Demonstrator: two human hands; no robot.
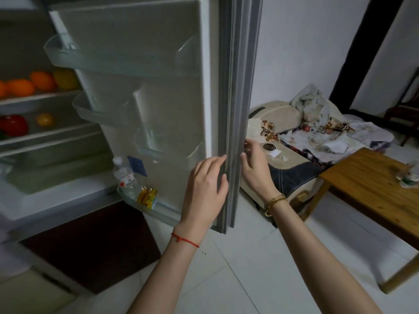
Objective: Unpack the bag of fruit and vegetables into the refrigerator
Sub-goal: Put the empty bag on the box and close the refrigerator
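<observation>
The refrigerator door (pixel 172 91) stands open in front of me, its grey edge (pixel 235 109) facing me. My left hand (pixel 205 189) lies on the inner side of that edge, fingers curled onto it. My right hand (pixel 257 168) is on the outer side of the edge, fingers spread against it. Inside the refrigerator at the left, several oranges (pixel 21 87) and a yellow fruit (pixel 65 78) sit on an upper shelf. A red pepper (pixel 13 125) and a small yellow fruit (pixel 45 119) rest on the shelf below. No bag is in view.
The lowest door bin holds a clear bottle (pixel 125 177) and a yellow packet (pixel 147 197). A cluttered sofa (pixel 294 141) stands right behind the door. A wooden table (pixel 371 184) with a small bottle (pixel 409 177) is at the right. White tiled floor lies below.
</observation>
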